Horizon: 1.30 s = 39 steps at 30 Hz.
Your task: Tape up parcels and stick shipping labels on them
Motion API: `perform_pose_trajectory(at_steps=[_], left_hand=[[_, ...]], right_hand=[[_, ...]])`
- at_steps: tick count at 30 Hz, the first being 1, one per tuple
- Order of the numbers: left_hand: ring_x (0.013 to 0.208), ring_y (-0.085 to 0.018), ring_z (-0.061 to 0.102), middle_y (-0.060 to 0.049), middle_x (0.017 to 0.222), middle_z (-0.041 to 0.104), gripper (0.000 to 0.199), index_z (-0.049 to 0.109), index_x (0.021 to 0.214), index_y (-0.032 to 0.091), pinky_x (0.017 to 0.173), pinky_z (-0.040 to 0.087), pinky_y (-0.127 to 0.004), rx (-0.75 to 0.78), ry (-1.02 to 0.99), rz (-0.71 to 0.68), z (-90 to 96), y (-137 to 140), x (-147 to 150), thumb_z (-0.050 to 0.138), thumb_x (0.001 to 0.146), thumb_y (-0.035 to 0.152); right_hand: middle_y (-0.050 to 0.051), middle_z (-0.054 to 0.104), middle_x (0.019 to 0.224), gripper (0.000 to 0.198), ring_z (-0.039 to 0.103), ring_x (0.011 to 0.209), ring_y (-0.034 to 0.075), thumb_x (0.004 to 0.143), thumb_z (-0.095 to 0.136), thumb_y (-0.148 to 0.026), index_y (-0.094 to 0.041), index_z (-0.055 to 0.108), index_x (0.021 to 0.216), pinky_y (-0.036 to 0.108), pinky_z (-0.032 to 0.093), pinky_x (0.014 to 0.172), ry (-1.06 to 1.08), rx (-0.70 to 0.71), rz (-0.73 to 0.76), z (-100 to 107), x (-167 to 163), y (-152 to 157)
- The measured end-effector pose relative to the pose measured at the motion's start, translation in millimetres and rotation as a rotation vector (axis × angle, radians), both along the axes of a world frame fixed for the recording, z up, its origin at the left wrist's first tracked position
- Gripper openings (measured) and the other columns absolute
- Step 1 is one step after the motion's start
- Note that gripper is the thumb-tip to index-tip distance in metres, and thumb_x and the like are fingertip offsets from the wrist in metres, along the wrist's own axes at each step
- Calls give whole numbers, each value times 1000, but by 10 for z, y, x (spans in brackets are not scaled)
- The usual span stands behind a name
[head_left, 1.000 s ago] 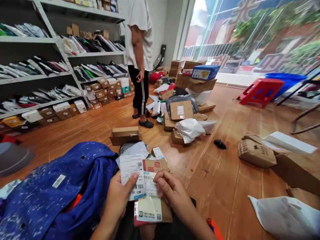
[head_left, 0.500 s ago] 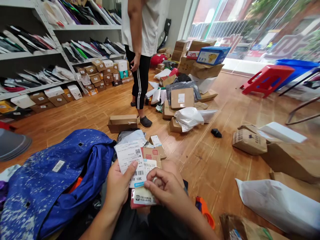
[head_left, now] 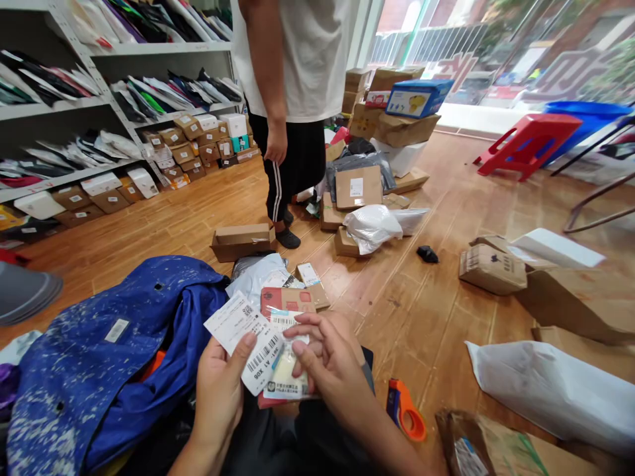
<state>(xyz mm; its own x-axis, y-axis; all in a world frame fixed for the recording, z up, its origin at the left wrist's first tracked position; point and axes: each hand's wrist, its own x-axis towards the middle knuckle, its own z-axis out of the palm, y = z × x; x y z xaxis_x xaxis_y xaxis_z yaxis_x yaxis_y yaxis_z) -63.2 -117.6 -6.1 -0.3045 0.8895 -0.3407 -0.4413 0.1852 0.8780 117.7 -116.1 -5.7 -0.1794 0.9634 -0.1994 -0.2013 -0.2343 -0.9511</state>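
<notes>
My left hand (head_left: 221,380) pinches a white printed shipping label (head_left: 248,340) with barcodes, thumb on its face. Beneath the label's right edge, a small clear-wrapped packet (head_left: 285,390) with a printed sticker rests over my lap. My right hand (head_left: 327,357) hovers at or touches that packet, its bent fingers apart and partly covering it. A red and brown flat parcel (head_left: 288,299) shows just beyond. Left of my hands lies a large blue paint-spattered bag (head_left: 119,350), its opening showing something orange.
A person (head_left: 292,119) stands ahead, near an open cardboard box (head_left: 243,241). Piled parcels (head_left: 360,188) lie behind. An orange tape dispenser (head_left: 407,413) sits on the floor at right, near a white parcel (head_left: 546,390). Shelves (head_left: 59,109) stand at left.
The label in my left hand has tilted and shifted left, showing more of the packet. My right hand's fingers have spread from a pinch. The standing person has turned and moved slightly.
</notes>
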Motion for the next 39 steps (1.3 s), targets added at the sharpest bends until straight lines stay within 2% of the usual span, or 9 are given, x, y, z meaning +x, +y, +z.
perform_pose_trajectory(at_steps=[2, 4, 8, 13, 16, 19, 22, 25, 39], left_hand=[[116, -38, 79, -13, 119, 83, 77, 73, 132, 18, 101, 65, -48, 8, -39, 1, -7, -5, 38, 104, 67, 44], [119, -38, 77, -12, 118, 83, 75, 74, 132, 18, 103, 64, -48, 34, -47, 1, -17, -5, 60, 104, 67, 43], [124, -38, 74, -16, 122, 81, 74, 72, 134, 15, 109, 59, -48, 82, 55, -80, -80, 22, -11, 101, 72, 43], [154, -37, 49, -13, 167, 52, 110, 43, 167, 36, 129, 37, -54, 369, 627, -31, -34, 60, -315, 100, 73, 39], [155, -43, 45, -9, 163, 58, 104, 62, 155, 40, 133, 27, -58, 525, 910, -395, 170, 71, -397, 106, 61, 36], [124, -41, 70, -11, 127, 80, 62, 82, 129, 37, 114, 51, -51, 443, 879, -751, 370, 102, -340, 100, 70, 42], [101, -35, 74, -12, 103, 81, 35, 89, 106, 29, 88, 59, -38, 302, 802, -786, 415, 145, -281, 93, 79, 51], [81, -28, 70, -10, 85, 76, 36, 86, 86, 21, 72, 57, -33, 184, 659, -696, 311, 168, -286, 89, 81, 57], [79, -21, 67, -9, 97, 76, 37, 83, 102, 17, 69, 56, -28, 131, 456, -591, 120, 128, -297, 91, 83, 49]], right_hand=[[10, 68, 126, 67, 71, 68, 13, 89, 84, -65, -25, 56, 135, 19, 49, 44, 3, -15, 68, -6, -16, -4], [4, 71, 100, 66, 66, 59, 12, 83, 88, -68, -22, 60, 122, 19, 44, 42, 37, -50, 123, -13, -27, 4], [-2, 60, 71, 60, 58, 60, 13, 83, 84, -75, -20, 60, 92, 21, 42, 51, -28, 31, 2, -11, 7, 53], [-4, 50, 68, 55, 44, 60, 12, 89, 80, -72, -19, 69, 96, 24, 34, 54, -109, 120, 8, 67, 84, 82], [-6, 47, 64, 52, 39, 58, 10, 88, 82, -69, -19, 71, 98, 24, 28, 53, -61, 80, 191, 122, 50, 74], [-6, 50, 65, 55, 40, 58, 9, 85, 85, -70, -18, 73, 96, 23, 29, 54, -21, 59, 223, 122, 3, 65], [-2, 61, 72, 58, 48, 60, 9, 85, 84, -72, -17, 75, 98, 21, 35, 55, 49, 9, 189, 53, 28, 54], [1, 70, 76, 59, 55, 60, 10, 91, 77, -75, -16, 76, 102, 20, 39, 54, 96, -36, 191, -23, 109, 37], [3, 75, 79, 61, 64, 59, 11, 82, 85, -74, -17, 65, 91, 19, 48, 51, 100, -102, 177, 3, 150, 42]])
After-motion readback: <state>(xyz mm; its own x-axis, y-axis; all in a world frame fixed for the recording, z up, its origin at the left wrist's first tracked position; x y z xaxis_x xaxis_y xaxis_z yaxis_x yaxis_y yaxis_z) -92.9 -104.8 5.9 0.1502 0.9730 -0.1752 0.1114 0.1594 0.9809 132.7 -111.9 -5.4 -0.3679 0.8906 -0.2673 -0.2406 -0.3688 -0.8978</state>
